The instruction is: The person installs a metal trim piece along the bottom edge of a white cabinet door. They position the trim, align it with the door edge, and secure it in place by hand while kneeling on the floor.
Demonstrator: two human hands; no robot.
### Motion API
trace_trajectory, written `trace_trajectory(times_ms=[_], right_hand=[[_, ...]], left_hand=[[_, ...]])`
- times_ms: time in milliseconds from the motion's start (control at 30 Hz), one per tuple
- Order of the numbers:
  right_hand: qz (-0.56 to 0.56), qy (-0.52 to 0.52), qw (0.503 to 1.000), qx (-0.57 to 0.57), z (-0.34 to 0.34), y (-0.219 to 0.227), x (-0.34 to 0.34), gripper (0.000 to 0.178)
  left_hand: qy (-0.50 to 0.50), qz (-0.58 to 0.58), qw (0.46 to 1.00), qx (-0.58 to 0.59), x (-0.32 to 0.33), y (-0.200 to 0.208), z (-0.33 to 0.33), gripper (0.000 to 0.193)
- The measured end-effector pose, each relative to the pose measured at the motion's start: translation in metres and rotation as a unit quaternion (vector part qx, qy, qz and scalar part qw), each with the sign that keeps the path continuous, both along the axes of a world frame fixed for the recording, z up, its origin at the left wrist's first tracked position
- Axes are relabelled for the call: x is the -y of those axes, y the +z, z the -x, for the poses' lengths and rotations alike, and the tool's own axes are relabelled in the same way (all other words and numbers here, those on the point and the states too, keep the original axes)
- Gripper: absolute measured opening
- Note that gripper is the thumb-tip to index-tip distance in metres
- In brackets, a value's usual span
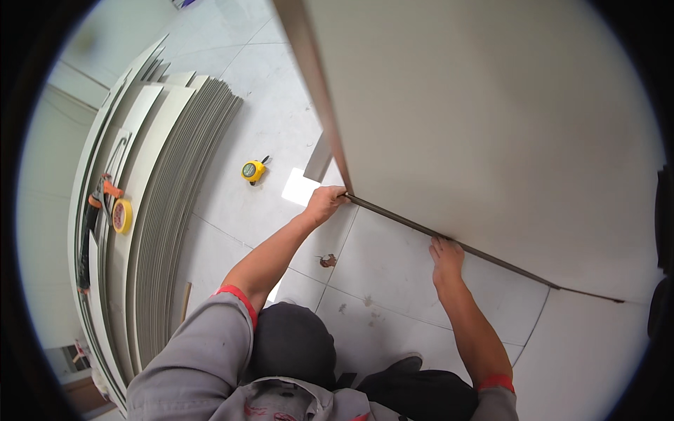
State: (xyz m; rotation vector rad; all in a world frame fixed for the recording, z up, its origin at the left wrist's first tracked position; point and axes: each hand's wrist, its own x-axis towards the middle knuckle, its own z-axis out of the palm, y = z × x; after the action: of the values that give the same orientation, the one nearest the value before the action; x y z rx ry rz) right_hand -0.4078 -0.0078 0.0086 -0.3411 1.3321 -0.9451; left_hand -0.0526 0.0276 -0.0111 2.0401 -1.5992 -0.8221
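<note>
A large beige panel (484,140) stands upright in front of me, with a brownish edge rising at its left. A narrow dark trim strip (414,226) runs along the panel's near edge, and its thin tail sticks out past the right end. At the panel's near left corner, my left hand (327,205) is closed round the end of the strip. My right hand (448,261) has its fingers bent against the strip near its middle; the fingertips are partly hidden by the edge.
On my left, a tall stack of thin boards (168,210) carries an orange-and-black hand tool (95,203) and a yellow tape roll (122,216). A yellow tape measure (253,170) lies on the tiled floor (274,84). A brown scrap (327,260) is by my knee.
</note>
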Motion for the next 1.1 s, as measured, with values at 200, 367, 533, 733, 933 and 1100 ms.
trace_trajectory(times_ms=[200,367,533,733,933,1100], right_hand=[[0.003,-0.012,1.0,-0.012,-0.001,0.003,0.005,0.023],[0.001,-0.028,1.0,0.005,-0.006,-0.007,0.007,0.024],[0.078,0.087,0.993,0.021,0.024,-0.067,0.005,0.031],[-0.005,-0.018,0.998,-0.059,-0.073,-0.004,-0.004,0.04],[0.023,-0.034,0.997,-0.072,-0.072,-0.017,-0.007,0.038],[0.015,-0.044,0.995,-0.082,-0.077,-0.017,-0.006,0.036]], left_hand=[[-0.049,0.015,0.996,-0.075,0.007,0.012,-0.008,0.027],[-0.072,0.035,0.992,-0.098,0.009,0.003,-0.02,0.035],[-0.09,0.078,0.984,-0.133,0.014,-0.006,-0.023,0.039],[-0.096,0.077,0.981,-0.15,0.014,-0.007,-0.031,0.038],[-0.115,0.076,0.973,-0.183,0.015,0.003,-0.037,0.038],[-0.123,0.079,0.974,-0.176,0.018,-0.014,-0.043,0.036]])
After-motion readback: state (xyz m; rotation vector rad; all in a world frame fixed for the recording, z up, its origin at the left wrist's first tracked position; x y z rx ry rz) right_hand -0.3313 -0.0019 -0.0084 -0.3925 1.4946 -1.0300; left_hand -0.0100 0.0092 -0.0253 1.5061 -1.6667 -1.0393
